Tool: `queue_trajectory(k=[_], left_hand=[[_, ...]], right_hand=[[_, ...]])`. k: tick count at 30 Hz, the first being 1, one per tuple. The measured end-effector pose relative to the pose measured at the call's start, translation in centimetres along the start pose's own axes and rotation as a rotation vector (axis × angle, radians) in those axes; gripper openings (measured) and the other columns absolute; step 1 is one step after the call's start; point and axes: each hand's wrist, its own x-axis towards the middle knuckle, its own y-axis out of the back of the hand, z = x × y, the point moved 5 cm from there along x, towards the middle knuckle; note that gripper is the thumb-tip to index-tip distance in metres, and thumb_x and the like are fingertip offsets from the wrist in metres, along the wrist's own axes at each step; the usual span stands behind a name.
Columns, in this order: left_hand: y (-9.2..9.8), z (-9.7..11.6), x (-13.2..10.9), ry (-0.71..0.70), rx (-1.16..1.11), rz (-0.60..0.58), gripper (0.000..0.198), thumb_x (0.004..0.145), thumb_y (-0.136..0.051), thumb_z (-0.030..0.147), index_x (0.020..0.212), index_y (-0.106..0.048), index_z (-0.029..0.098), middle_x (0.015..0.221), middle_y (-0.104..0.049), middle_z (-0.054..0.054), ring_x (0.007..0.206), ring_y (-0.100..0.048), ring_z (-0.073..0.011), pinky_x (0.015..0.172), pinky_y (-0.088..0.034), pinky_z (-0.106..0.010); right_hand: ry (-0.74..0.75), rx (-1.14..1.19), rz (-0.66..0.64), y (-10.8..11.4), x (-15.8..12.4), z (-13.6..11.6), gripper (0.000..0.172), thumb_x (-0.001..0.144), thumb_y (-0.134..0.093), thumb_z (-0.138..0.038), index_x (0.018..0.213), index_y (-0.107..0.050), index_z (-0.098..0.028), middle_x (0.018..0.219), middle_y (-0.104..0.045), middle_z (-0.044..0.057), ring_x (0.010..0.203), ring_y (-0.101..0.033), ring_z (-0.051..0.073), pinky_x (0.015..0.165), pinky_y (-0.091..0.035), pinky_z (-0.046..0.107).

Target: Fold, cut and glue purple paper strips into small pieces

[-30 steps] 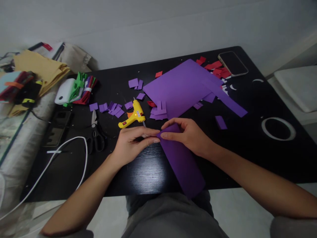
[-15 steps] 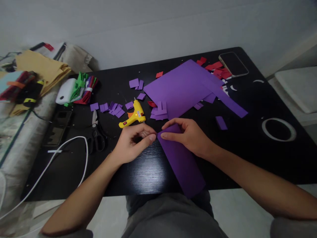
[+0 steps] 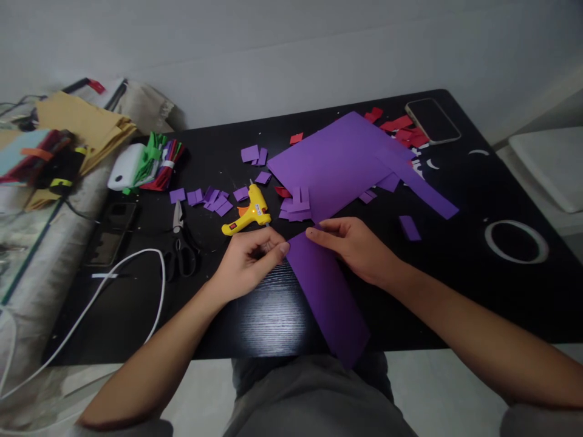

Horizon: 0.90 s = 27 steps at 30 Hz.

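Note:
A long purple foam strip (image 3: pixel 327 296) lies slantwise on the black table (image 3: pixel 455 291), its near end hanging over the front edge. My left hand (image 3: pixel 248 264) is curled, its fingertips pinching the strip's far left corner. My right hand (image 3: pixel 357 249) grips the strip's far right edge with thumb and fingers closed on it. Just beyond my hands sits a yellow glue gun (image 3: pixel 248 213).
A large purple sheet (image 3: pixel 337 164) and several small purple squares (image 3: pixel 214 199) lie further back, with red scraps (image 3: pixel 403 128) and a phone (image 3: pixel 430 120) at the far right. Scissors (image 3: pixel 180 246) and a white cable (image 3: pixel 118 270) lie left. A white ring mark (image 3: pixel 515 241) is at right.
My right hand slid from on top of the strip's end to its right edge, uncovering the end. My left hand's fingers curled in and kept to the corner.

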Motion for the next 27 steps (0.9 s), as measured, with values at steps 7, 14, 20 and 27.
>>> queue_trajectory(k=[7, 14, 20, 27], left_hand=[[0.5, 0.2, 0.2, -0.001, 0.015, 0.023, 0.024, 0.095, -0.065, 0.031, 0.077, -0.067, 0.016, 0.064, -0.063, 0.001, 0.057, -0.055, -0.0096, 0.055, -0.045, -0.020], [0.9, 0.3, 0.4, -0.026, -0.021, 0.083, 0.023, 0.095, -0.066, 0.029, 0.076, -0.067, 0.015, 0.061, -0.063, 0.002, 0.054, -0.055, -0.0082, 0.052, -0.044, -0.017], [1.2, 0.5, 0.5, -0.049, -0.015, 0.102, 0.022, 0.094, -0.066, 0.026, 0.075, -0.067, 0.015, 0.060, -0.063, 0.002, 0.052, -0.055, -0.0077, 0.051, -0.044, -0.017], [1.9, 0.1, 0.6, -0.031, -0.011, 0.168, 0.023, 0.093, -0.067, 0.027, 0.074, -0.067, 0.015, 0.058, -0.063, 0.002, 0.051, -0.056, -0.0083, 0.051, -0.044, -0.018]], right_hand=[[0.056, -0.062, 0.058, 0.5, 0.2, -0.3, 0.032, 0.070, -0.093, -0.048, 0.077, -0.079, -0.020, 0.074, -0.071, -0.001, 0.064, -0.059, 0.012, 0.064, -0.047, 0.027], [0.005, -0.095, -0.014, 0.3, 0.2, -0.3, 0.034, 0.074, -0.090, -0.051, 0.076, -0.078, -0.019, 0.070, -0.068, -0.002, 0.061, -0.056, 0.010, 0.059, -0.044, 0.025], [0.037, -0.135, 0.064, 0.4, 0.1, -0.6, 0.034, 0.070, -0.091, -0.049, 0.076, -0.078, -0.018, 0.075, -0.070, -0.002, 0.067, -0.057, 0.012, 0.065, -0.044, 0.026], [-0.007, -0.186, 0.032, 0.2, 0.2, -0.5, 0.037, 0.074, -0.087, -0.053, 0.076, -0.077, -0.017, 0.077, -0.069, 0.000, 0.067, -0.055, 0.012, 0.063, -0.040, 0.027]])
